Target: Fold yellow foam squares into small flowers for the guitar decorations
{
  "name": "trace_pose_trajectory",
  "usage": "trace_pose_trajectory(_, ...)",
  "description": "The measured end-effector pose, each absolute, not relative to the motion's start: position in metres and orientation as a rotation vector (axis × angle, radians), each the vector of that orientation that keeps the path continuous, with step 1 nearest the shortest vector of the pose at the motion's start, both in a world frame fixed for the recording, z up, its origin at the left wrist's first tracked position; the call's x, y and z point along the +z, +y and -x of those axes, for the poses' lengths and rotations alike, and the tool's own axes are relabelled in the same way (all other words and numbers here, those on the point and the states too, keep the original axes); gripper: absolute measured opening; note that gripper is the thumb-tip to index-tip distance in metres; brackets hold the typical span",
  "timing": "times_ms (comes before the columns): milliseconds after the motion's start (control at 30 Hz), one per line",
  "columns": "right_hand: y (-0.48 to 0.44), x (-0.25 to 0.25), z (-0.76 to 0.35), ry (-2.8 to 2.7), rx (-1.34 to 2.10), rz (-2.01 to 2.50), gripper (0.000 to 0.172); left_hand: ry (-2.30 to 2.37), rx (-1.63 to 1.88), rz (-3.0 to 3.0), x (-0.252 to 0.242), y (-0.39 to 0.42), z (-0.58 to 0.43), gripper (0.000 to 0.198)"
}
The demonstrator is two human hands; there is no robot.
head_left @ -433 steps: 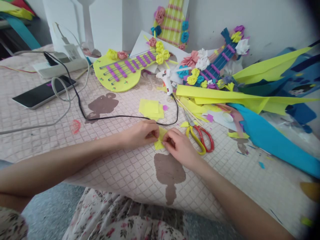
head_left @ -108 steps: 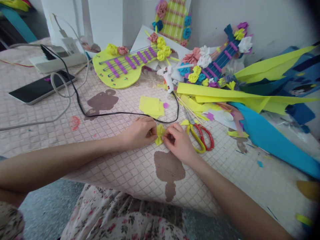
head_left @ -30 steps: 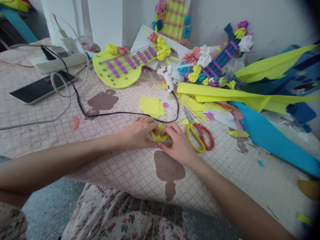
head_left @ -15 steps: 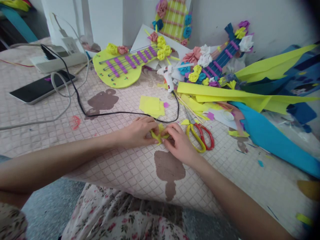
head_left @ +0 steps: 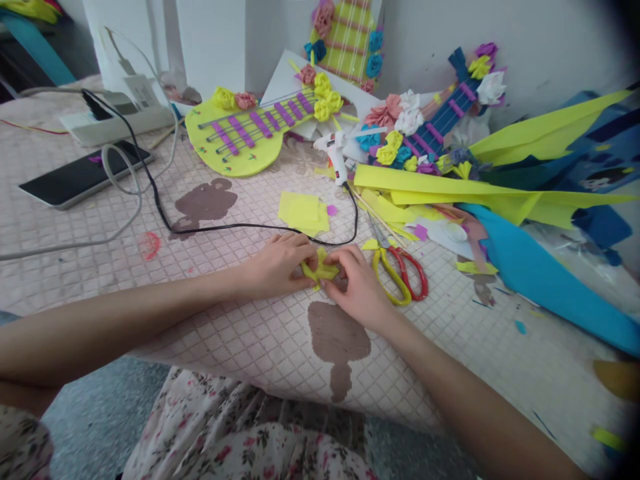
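A small folded yellow foam piece point(head_left: 320, 269) sits between both of my hands on the quilted pink cloth point(head_left: 240, 333). My left hand point(head_left: 277, 265) pinches its left side with closed fingers. My right hand point(head_left: 357, 283) grips its right side, thumb and fingers pressed together on it. Much of the piece is hidden by my fingertips. Red-and-yellow scissors point(head_left: 400, 270) lie just right of my right hand. A stack of yellow foam squares point(head_left: 303, 212) lies behind my hands.
A white glue gun point(head_left: 336, 155) with its black cord point(head_left: 200, 228) stands behind. Foam guitars point(head_left: 250, 133) with paper flowers, yellow foam sheets point(head_left: 475, 190) and a blue sheet point(head_left: 545, 283) crowd the back and right. A phone point(head_left: 83, 175) and a power strip point(head_left: 120, 123) lie far left.
Over the frames the flat yellow piece has been folded and gathered into a smaller crumpled shape between my fingers. My hands stay in the same spot, fingers shifting slightly.
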State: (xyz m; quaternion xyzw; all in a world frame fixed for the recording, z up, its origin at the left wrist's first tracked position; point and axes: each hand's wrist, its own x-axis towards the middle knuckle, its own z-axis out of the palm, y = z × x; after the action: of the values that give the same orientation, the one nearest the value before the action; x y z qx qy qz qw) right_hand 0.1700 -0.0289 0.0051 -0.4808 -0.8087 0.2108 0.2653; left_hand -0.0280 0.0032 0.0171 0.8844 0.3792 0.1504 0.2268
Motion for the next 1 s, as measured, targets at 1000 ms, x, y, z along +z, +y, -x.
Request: trace_pose_trajectory(1000,-0.0275,0.002,-0.1647,-2.195,0.495,1.38,0.009,1.064,0.444,-2.459,0.0154,0.0036,0.0251,0.012)
